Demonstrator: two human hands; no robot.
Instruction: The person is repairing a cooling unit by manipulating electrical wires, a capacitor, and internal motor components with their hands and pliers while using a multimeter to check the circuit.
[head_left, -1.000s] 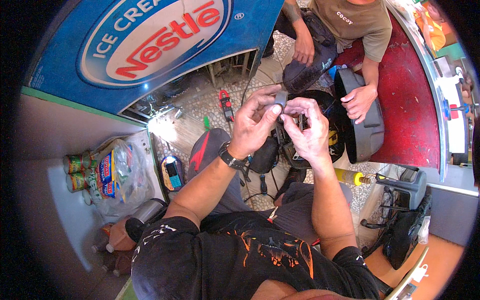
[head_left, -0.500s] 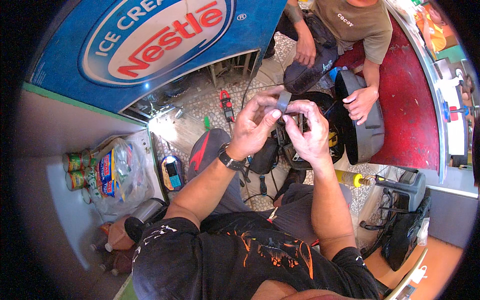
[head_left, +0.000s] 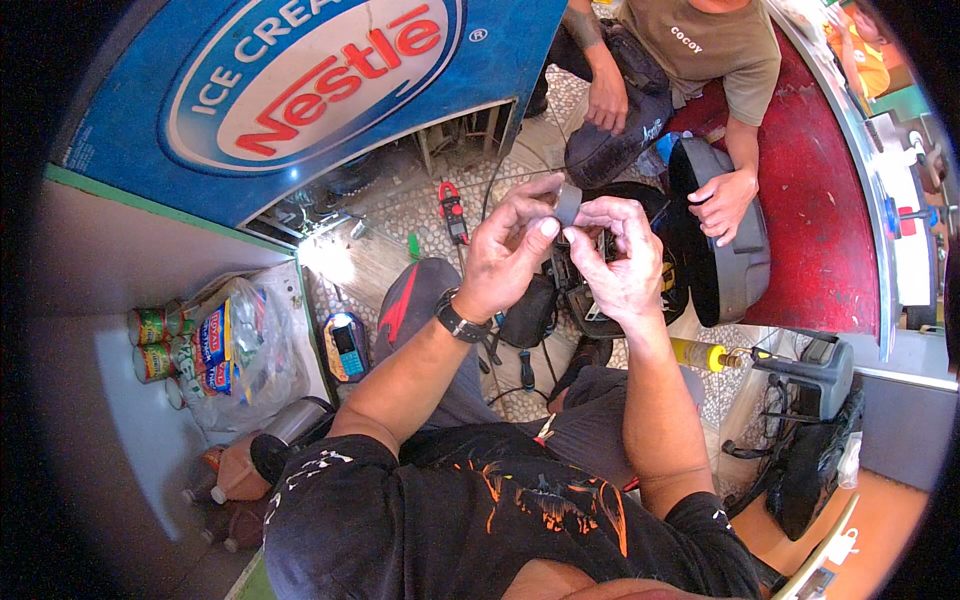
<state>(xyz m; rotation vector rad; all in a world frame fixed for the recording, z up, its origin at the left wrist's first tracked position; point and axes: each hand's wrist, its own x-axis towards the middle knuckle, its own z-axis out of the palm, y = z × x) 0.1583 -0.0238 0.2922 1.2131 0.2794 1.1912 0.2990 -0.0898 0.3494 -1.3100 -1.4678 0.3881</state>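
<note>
"Pebbled flooring [head_left: 572, 100] is stretching beneath everything, and on the far left a blue cabinet panel [head_left: 310, 90] is overhanging an uncovered lower bay [head_left: 440, 150]. How far along are you judging things?"

"About midway, I'm guessing, watching remotely. That bay is standing exposed, a bright light [head_left: 325, 258] is glaring by its near left end, and on the right a black case [head_left: 735, 280] is lying open, so the opening-up is looking done to me."

"And the hands?"

"On my feed, the left hand [head_left: 503, 255] is pinching a small grey piece [head_left: 567, 204] between thumb and fingers. The right hand [head_left: 622, 258] is curling in from the right, its thumb and fingers meeting near the piece's edge; whether they are gripping or merely touching, I'm not able to tell."

"Where is that piece sitting?"

"It's being held up between both hands, clear of the floor, and I'm not seeing it joined to anything."

"What is remaining, then?"

"Going by how things are lying, I'm counting the loose piece and the uncovered bay as unfinished. A clamp meter [head_left: 453, 212], red and black, is lying near the bay, and a dark-handled tool [head_left: 526, 370] is lying on the near side; neither hand is touching them. A co-worker's hand [head_left: 725, 205] is resting on the case, well apart from the piece."
</note>
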